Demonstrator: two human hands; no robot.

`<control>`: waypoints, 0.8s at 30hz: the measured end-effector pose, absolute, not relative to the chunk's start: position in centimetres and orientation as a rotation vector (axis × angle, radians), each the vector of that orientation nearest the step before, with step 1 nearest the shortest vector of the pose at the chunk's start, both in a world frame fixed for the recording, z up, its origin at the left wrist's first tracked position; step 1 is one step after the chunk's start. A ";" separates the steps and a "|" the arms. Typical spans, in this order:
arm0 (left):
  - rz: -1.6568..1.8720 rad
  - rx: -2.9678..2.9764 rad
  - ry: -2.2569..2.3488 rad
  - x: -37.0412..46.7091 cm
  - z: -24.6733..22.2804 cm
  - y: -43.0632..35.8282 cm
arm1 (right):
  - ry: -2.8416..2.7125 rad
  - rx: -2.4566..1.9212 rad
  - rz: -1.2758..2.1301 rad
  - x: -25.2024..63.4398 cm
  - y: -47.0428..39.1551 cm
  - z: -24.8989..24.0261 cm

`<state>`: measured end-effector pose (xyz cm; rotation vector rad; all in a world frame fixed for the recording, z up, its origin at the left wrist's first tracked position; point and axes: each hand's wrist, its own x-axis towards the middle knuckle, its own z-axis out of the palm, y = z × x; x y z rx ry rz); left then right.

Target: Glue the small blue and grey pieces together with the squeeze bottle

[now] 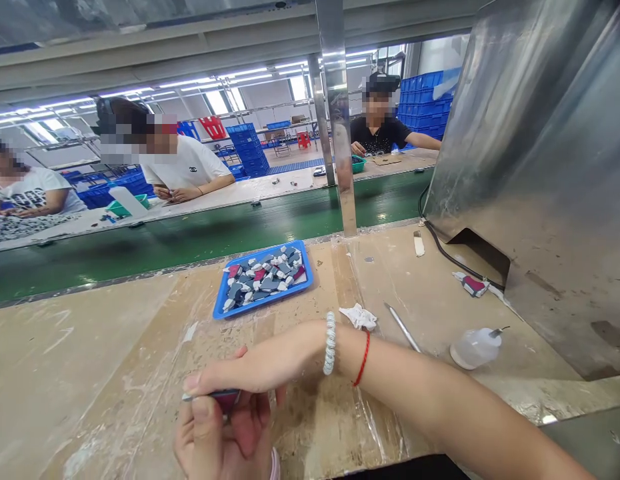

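Near bench front edge | both hands' grip (225, 413) pinching small red part (225, 399) | blue tray (220, 308) well apart, bare bench between

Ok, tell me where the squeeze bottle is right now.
In the head view, the squeeze bottle lies on its side at the right of the workbench, just before the metal housing, right of the thin metal tool and beyond the right forearm.

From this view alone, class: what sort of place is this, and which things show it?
Probably a factory assembly line. A green conveyor belt runs between workbenches where other people sit working, blue crates are stacked behind, and a blue tray of small parts lies on the bench.
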<state>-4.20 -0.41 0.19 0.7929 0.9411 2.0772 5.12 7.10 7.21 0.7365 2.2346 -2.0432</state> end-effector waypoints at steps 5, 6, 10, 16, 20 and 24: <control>2.048 0.921 0.944 -4.2 0.1 -0.5 | 2.135 0.542 -1.992 5.7 7.4 7.2; 2.036 0.932 0.940 -4.2 0.0 -0.5 | 2.129 0.552 -1.975 5.8 7.4 7.4; 2.030 0.939 0.879 -4.3 -0.2 -0.4 | 2.111 0.602 -1.959 6.1 7.2 8.1; 2.048 0.946 0.859 -4.5 -0.4 -0.4 | 2.077 0.590 -1.982 5.9 7.5 7.6; 2.043 0.983 0.848 -4.6 -0.4 -0.5 | 2.090 0.594 -1.957 5.8 7.3 7.5; 2.032 1.009 0.882 -4.4 -0.2 -0.7 | 2.159 0.642 -2.000 5.7 6.5 7.5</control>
